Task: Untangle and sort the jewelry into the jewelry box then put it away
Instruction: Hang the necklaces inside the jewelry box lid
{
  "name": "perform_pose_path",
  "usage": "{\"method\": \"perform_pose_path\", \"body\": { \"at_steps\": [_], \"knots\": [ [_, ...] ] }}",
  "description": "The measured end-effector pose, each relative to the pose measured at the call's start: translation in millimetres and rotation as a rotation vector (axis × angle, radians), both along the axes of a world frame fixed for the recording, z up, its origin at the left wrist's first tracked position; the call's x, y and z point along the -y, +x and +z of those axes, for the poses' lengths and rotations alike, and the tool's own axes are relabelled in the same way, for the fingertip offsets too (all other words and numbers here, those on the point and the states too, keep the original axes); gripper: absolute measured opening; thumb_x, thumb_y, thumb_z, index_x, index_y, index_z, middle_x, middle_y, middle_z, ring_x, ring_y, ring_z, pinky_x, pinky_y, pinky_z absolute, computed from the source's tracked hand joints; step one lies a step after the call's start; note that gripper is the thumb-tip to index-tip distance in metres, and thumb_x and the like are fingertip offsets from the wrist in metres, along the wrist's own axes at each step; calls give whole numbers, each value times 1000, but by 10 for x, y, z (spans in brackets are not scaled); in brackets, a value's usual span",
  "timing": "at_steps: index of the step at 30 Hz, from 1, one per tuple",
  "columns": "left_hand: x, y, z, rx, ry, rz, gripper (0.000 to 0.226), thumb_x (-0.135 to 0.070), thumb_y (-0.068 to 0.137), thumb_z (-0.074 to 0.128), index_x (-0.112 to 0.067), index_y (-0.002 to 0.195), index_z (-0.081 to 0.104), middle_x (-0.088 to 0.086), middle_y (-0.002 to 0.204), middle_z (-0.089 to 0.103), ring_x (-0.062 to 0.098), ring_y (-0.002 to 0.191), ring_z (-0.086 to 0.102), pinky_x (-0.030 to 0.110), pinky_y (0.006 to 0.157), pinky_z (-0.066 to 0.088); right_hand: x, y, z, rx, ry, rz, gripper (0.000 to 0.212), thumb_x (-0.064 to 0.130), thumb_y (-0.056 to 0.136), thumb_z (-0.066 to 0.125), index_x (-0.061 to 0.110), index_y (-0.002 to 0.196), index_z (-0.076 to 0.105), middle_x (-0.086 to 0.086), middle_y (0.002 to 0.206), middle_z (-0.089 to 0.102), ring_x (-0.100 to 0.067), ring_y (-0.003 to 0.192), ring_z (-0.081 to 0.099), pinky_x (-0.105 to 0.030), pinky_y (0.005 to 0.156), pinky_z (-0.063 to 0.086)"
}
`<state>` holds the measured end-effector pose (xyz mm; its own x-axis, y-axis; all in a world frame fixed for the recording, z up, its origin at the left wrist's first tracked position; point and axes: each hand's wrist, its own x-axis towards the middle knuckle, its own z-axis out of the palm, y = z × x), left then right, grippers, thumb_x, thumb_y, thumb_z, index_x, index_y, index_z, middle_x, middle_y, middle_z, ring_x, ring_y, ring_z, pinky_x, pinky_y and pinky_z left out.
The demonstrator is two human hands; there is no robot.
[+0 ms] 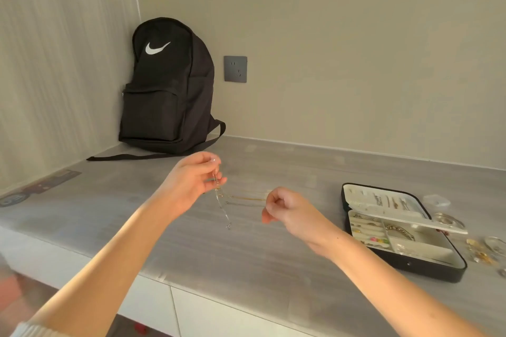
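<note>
Head view: left hand (191, 180) and right hand (287, 208) pinch a gold chain (246, 198) stretched level, left to right, between them

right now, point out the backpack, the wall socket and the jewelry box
backpack (161, 76): head view, front panel below the white logo
wall socket (235, 69): head view, middle of its grey faceplate
jewelry box (432, 271): head view, black outer front wall

soft daylight, blurred warped edges

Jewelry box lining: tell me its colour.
The jewelry box lining is cream-white, inside a black shell; the head view shows it.
</note>
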<state>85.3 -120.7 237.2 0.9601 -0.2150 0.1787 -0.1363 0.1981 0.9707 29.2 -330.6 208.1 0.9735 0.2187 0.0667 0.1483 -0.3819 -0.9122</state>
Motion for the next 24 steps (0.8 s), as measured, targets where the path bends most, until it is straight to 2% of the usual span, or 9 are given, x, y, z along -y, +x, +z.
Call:
{"method": "perform_pose_path", "body": {
  "at_steps": [2, 5, 9, 13, 16, 19, 22, 23, 24],
  "knots": [
    [239, -99, 220, 70, 143, -30, 21, 0, 92, 46, -9, 75, 54, -1, 59, 45, 13, 57, 45, 24, 59, 45, 81, -70, 69, -6, -8, 6, 17, 7, 94, 43, 18, 83, 49, 5, 74, 64, -4, 73, 56, -21, 72, 40],
    [575, -223, 447, 183, 370, 14, 10, -5, 90, 53, -7, 83, 60, -8, 51, 45, 10, 53, 39, 22, 59, 37, 232, -189, 181, -31, 9, 24, 6, 12, 93, 51, 17, 95, 53, 3, 75, 62, -1, 69, 56, -10, 65, 40],
    [946, -322, 572, 221, 436, 50, 16, -14, 86, 63, 1, 92, 64, -12, 46, 41, 12, 56, 34, 25, 65, 33, 439, -311, 284, 9, -28, -14, 24, 29, 85, 65, 27, 107, 57, 3, 87, 58, -4, 78, 55, -8, 62, 39],
    [1237, -398, 625, 237, 518, 27, 14, -23, 81, 70, -12, 77, 64, -13, 53, 46, 5, 49, 38, 21, 58, 31, 596, -376, 386, 127, -28, -116, 28, 37, 77, 73, 29, 101, 60, 2, 75, 55, -9, 68, 52, -22, 63, 38],
    [1434, -459, 639, 251, 581, 11, 16, -29, 78, 72, -17, 72, 63, -10, 58, 48, -2, 46, 41, 19, 56, 31, 717, -430, 472, 216, -80, -220, 12, 38, 80, 69, 27, 78, 65, 10, 55, 42, -7, 51, 38, -22, 53, 27],
    [1582, -496, 657, 251, 603, 6, 18, -32, 78, 72, -17, 73, 63, -13, 55, 47, 3, 53, 40, 21, 57, 31, 875, -521, 567, 258, -180, -318, 20, 35, 86, 62, 25, 69, 63, 8, 64, 55, -10, 62, 49, -22, 60, 36],
    [1709, -486, 685, 230, 568, -31, 19, -29, 81, 69, -18, 68, 60, -11, 49, 41, 10, 51, 34, 26, 58, 28, 1040, -617, 746, 250, -6, -292, 17, 20, 90, 60, 16, 75, 68, 9, 74, 66, 2, 68, 59, -8, 66, 43],
    [1752, -480, 698, 218, 553, -51, 18, -27, 81, 68, -18, 69, 60, -8, 51, 40, 11, 51, 32, 27, 58, 28, 1102, -635, 828, 235, 71, -280, 19, 18, 92, 57, 14, 76, 67, 7, 75, 67, 1, 69, 60, -7, 69, 44],
    [1796, -472, 709, 205, 535, -75, 15, -25, 82, 67, -16, 72, 60, -7, 53, 39, 12, 52, 31, 27, 59, 28, 1168, -638, 913, 212, 164, -263, 22, 16, 93, 54, 11, 75, 64, 2, 73, 67, -4, 68, 62, -12, 72, 49]
  ]
}}
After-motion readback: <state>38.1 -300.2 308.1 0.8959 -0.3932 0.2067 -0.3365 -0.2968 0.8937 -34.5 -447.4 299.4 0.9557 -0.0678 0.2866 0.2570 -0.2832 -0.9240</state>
